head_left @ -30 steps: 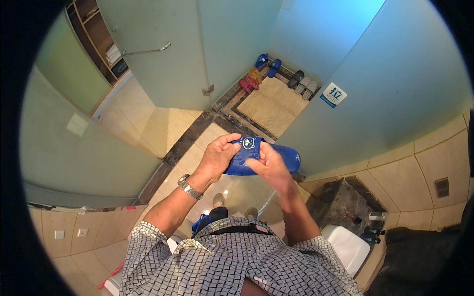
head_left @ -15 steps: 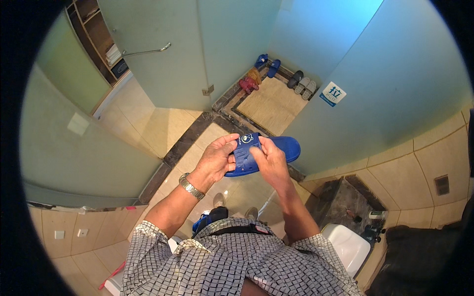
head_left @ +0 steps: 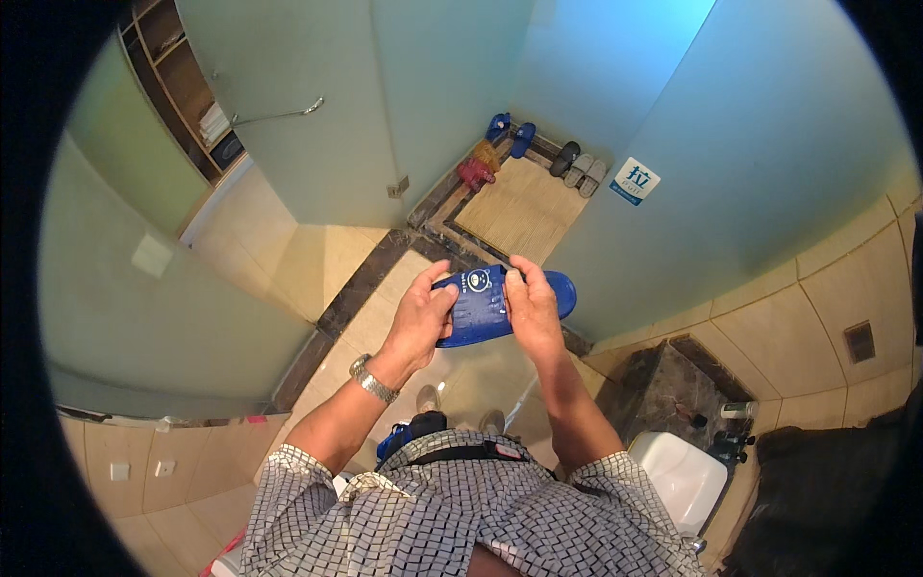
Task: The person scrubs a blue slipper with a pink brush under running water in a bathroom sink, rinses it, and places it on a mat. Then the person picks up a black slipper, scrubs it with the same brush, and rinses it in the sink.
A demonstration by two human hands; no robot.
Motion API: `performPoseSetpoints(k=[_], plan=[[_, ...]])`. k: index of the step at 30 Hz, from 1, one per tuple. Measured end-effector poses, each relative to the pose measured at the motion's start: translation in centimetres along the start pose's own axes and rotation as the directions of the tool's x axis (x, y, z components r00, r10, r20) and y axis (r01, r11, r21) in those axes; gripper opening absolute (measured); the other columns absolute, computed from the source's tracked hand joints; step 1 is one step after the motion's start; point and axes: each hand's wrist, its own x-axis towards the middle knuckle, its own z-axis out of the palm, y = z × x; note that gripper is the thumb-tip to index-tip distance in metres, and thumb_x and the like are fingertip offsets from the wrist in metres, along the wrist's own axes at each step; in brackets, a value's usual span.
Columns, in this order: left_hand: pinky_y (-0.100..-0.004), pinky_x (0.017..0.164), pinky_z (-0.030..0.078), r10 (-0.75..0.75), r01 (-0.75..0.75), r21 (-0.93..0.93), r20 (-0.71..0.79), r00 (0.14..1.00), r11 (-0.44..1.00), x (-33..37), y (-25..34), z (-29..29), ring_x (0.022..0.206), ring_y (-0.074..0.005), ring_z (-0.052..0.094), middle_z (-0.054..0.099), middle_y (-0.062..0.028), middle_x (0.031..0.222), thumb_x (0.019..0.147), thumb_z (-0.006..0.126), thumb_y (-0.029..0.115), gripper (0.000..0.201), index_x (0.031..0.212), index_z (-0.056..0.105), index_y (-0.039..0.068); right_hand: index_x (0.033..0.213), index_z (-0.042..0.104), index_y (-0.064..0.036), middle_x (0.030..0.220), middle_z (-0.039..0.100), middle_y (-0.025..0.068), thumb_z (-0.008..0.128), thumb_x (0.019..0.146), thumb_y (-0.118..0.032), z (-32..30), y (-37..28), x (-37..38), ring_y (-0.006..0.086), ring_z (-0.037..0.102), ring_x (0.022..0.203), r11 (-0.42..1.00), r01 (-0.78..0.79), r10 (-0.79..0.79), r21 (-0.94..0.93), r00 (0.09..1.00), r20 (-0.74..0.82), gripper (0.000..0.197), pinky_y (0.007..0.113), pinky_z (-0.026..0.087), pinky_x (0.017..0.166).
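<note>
Both hands hold a blue slide slipper (head_left: 476,310) in front of my waist, its sole end pointing right. A white round animal-face print shows on its wide strap. My left hand (head_left: 421,319), with a metal-band watch (head_left: 373,379) on the wrist, grips the strap's left edge, thumb on top. My right hand (head_left: 532,310) closes on the strap's right edge, fingers at the far side and thumb on the strap. Part of the sole sticks out beyond the right hand. The undersides of the fingers are hidden.
Several slippers, among them a blue one (head_left: 523,139), a dark one (head_left: 565,159) and a grey pair (head_left: 586,176), line the doorway mat (head_left: 519,210). A frosted glass door (head_left: 288,115) stands at left, a glass panel (head_left: 711,183) at right. A white basin (head_left: 678,481) is close by my right elbow.
My fingers have shifted on the slipper: the right thumb has moved off the strap's middle to its right edge. More of the strap and print now shows.
</note>
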Motion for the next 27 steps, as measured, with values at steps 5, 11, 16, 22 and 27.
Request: performPoseSetpoints(k=[5, 11, 16, 22, 27], plan=[[-0.0235, 0.076, 0.048, 0.433, -0.496, 0.495, 0.245, 0.868, 0.714, -2.2, -0.2, 0.2, 0.082, -0.0087, 0.059, 0.066, -0.0047, 0.092, 0.105, 0.056, 0.008, 0.073, 0.164, 0.013, -0.002, 0.153, 0.037, 0.0013, 0.108, 0.07, 0.0126, 0.057, 0.108, -0.029, -1.8, -0.2, 0.5, 0.0144, 0.069, 0.088, 0.796, -0.307, 0.195, 0.522, 0.946, 0.26, 0.059, 0.029, 0.058, 0.071], [-0.0298, 0.09, 0.053, 0.476, -0.548, 0.463, 0.273, 0.836, 0.696, -2.5, -0.6, 0.1, 0.1, -0.0136, 0.064, 0.068, -0.0113, 0.118, 0.106, 0.057, 0.009, 0.071, 0.163, 0.017, -0.003, 0.155, 0.034, 0.0019, 0.118, 0.069, 0.0151, 0.064, 0.103, -0.011, -0.6, -1.2, -0.9, 0.0161, 0.069, 0.099, 0.813, -0.095, -0.022, 0.575, 0.981, 0.194, 0.061, 0.03, 0.057, 0.085], [-0.0268, 0.086, 0.054, 0.407, -0.397, 0.139, -0.057, 0.912, 0.907, -1.9, -0.1, 1.5, 0.097, -0.0097, 0.066, 0.072, -0.0111, 0.111, 0.106, 0.061, 0.014, 0.068, 0.16, 0.024, -0.002, 0.156, 0.032, 0.0006, 0.124, 0.066, 0.0147, 0.062, 0.102, -0.005, -0.3, -2.3, -1.6, 0.0168, 0.065, 0.109, 0.86, -0.054, -0.099, 0.508, 0.958, 0.27, 0.063, 0.032, 0.052, 0.099], [-0.0259, 0.087, 0.053, 0.402, -0.397, 0.163, 0.007, 0.916, 0.903, -1.8, -0.2, 0.9, 0.098, -0.0101, 0.065, 0.073, -0.0127, 0.112, 0.107, 0.062, 0.018, 0.049, 0.146, 0.04, -0.002, 0.157, 0.033, -0.0012, 0.118, 0.068, 0.0121, 0.064, 0.099, 0.002, -0.6, -2.1, -2.0, 0.0135, 0.065, 0.106, 0.887, 0.013, -0.153, 0.461, 0.951, 0.268, 0.066, 0.029, 0.053, 0.094], [-0.0257, 0.085, 0.053, 0.415, -0.426, 0.271, 0.099, 0.904, 0.863, -2.6, -0.5, 0.7, 0.096, -0.0095, 0.065, 0.073, -0.0126, 0.112, 0.107, 0.06, 0.017, 0.045, 0.143, 0.042, -0.001, 0.15, 0.042, 0.0001, 0.109, 0.068, 0.0083, 0.07, 0.096, 0.002, 0.4, -3.0, -2.5, 0.0106, 0.065, 0.096, 0.893, 0.004, -0.072, 0.451, 0.988, 0.135, 0.061, 0.028, 0.055, 0.086]])
